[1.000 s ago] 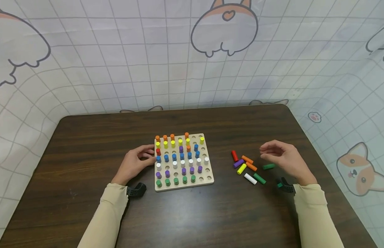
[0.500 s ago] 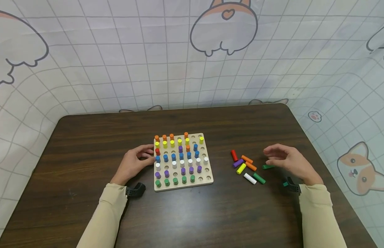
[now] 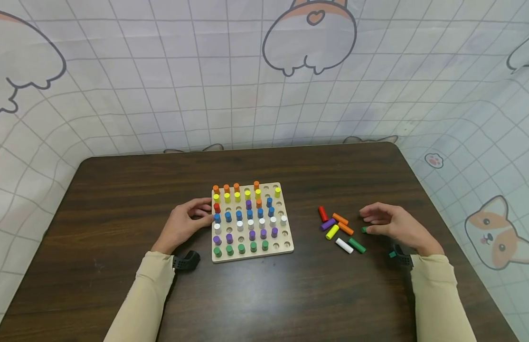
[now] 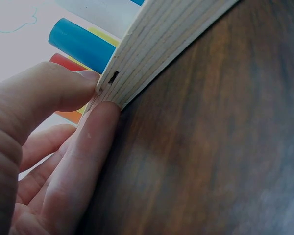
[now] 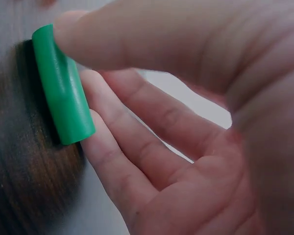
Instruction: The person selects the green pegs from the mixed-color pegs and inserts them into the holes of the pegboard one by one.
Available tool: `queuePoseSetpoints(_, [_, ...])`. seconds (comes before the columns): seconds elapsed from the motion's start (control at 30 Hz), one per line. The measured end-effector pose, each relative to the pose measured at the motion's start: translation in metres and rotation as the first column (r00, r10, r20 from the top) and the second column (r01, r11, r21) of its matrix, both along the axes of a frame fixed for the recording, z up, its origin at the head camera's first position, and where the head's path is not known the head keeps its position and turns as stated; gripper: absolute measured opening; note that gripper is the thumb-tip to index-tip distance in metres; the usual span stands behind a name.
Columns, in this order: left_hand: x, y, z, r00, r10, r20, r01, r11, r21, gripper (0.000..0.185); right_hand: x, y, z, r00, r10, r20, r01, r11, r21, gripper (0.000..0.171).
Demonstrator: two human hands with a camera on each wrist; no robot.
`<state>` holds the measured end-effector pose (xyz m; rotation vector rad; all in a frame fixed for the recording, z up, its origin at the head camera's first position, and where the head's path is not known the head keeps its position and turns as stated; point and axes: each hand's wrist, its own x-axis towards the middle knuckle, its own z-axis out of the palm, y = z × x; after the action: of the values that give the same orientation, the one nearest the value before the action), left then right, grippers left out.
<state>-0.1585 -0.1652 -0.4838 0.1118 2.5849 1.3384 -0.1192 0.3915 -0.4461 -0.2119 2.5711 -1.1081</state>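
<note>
My left hand (image 3: 183, 225) holds the left edge of a pale wooden pegboard (image 3: 281, 249). In the left wrist view its thumb rests on the top rim beside a blue peg (image 4: 81, 45), while a finger touches the side. The board bears rows of orange, yellow, red, blue, white, purple and green pegs; several holes show on its right side. At the right, my right hand (image 3: 397, 228) pinches a green peg (image 5: 63, 88) at table level, the thumb over one end and fingers against its side. From the head view, most of this peg is hidden.
Several loose pegs lie between the board and my right hand: a red peg (image 3: 323, 213), a purple peg (image 3: 328, 224), two orange ones, a yellow peg (image 3: 332, 232), a white peg (image 3: 344, 246) and another green peg (image 3: 357, 245). A patterned cloth (image 3: 243, 95) hangs behind the table (image 3: 140, 190).
My right hand has moved slightly right, then down onto the green peg, with its thumb and fingers now closed on it. The left hand stays at the board's edge.
</note>
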Motion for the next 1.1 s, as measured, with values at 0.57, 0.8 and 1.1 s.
queuePoseSetpoints(0.57, [0.0003, -0.0001, -0.0004, 1.0, -0.001, -0.002, 0.001, 1.0, -0.001, 0.059, 0.0005, -0.0032, 0.0032, 1.0, -0.009, -0.023, 0.012, 0.995, 0.103, 0.045])
queuePoseSetpoints(0.8, [0.0001, -0.0006, -0.001, 1.0, -0.001, -0.003, 0.001, 1.0, -0.007, 0.058, -0.0001, -0.0003, 0.0037, 1.0, -0.018, -0.021, 0.021, 0.989, 0.147, 0.044])
queuePoseSetpoints(1.1, [0.0003, -0.0002, -0.0005, 1.0, -0.004, -0.002, 0.004, 1.0, -0.004, 0.059, -0.0012, -0.0034, 0.002, 0.999, -0.036, 0.004, 0.035, 0.985, 0.171, 0.041])
